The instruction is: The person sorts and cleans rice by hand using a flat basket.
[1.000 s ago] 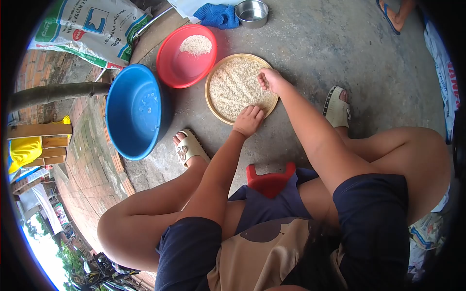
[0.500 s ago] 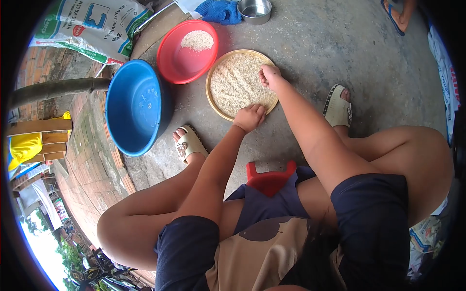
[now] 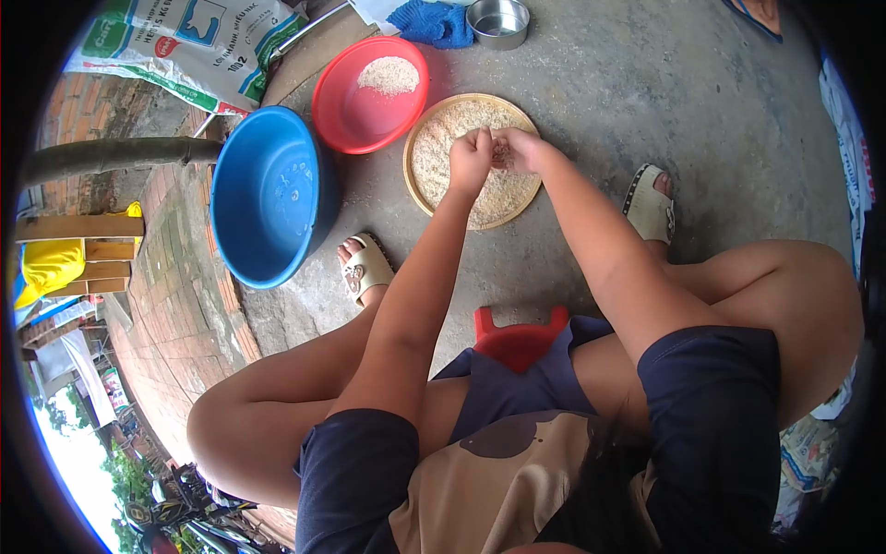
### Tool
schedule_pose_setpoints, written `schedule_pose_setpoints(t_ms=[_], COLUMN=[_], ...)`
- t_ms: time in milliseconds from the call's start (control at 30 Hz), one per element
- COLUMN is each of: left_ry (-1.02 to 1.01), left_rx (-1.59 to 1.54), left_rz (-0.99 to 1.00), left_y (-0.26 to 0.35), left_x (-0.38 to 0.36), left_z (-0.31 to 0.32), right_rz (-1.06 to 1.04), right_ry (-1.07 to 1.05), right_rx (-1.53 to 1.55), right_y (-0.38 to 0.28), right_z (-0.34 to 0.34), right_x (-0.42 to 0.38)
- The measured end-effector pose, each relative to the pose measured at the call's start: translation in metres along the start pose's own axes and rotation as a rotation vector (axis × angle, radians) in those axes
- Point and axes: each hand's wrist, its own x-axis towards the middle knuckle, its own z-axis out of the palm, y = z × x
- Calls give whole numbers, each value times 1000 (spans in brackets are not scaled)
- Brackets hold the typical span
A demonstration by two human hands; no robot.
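Observation:
A round woven tray (image 3: 445, 198) with a pale rim lies on the concrete, covered with light grain. Both hands meet above its middle and right part. My left hand (image 3: 472, 160) has its fingers bent and pressed together, close against the other hand; what they hold, if anything, is hidden. My right hand (image 3: 522, 150) is cupped with its fingers curled toward the left one. Small brownish matter shows between the two hands, too small to name. Just left of the tray, a red basin (image 3: 369, 115) holds a heap of pale grain.
A blue basin (image 3: 268, 198) stands at the left, with a printed sack (image 3: 198, 46) above it. A metal bowl (image 3: 498, 26) and a blue cloth (image 3: 431, 22) are at the top. Another person's foot (image 3: 762, 13) shows top right. A red stool (image 3: 520, 343) is beneath me.
My left hand has moved up from the tray's lower rim to its middle. My right hand has turned and now meets it. The view has shifted slightly.

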Motion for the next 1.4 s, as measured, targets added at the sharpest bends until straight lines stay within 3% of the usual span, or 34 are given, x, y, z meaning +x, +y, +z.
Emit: schedule_pose_setpoints(t_ms=[33, 100, 300, 933, 1167, 1233, 1300, 1367, 1400], left_ry=[-1, -62, -134, -254, -136, 216, 301, 344, 245], left_rx=[0, -391, -626, -576, -886, -873, -867, -709, -729], left_rz=[0, -80, -50, 116, -148, -411, -550, -722, -703], left_y=[15, 34, 76, 127, 65, 46, 5, -11, -20], left_x=[3, 14, 23, 26, 49, 45, 43, 36, 31], left_z=[0, -6, -10, -14, -39, -33, -35, -29, -28], right_rz=[0, 24, 42, 59, 77, 68, 6, -86, -180], right_ry=[1, -157, -182, -173, -102, -109, -59, -12, 34], right_rx=[0, 10, 87, 228, 330, 383, 371, 348, 330], right_y=[-1, -6, -9, -14, -14, -12, -14, -11, -13], right_z=[4, 11, 23, 34, 36, 36, 40, 41, 45], right_x=[-4, -12, -11, -22, -9, -3, 0, 9, 9])
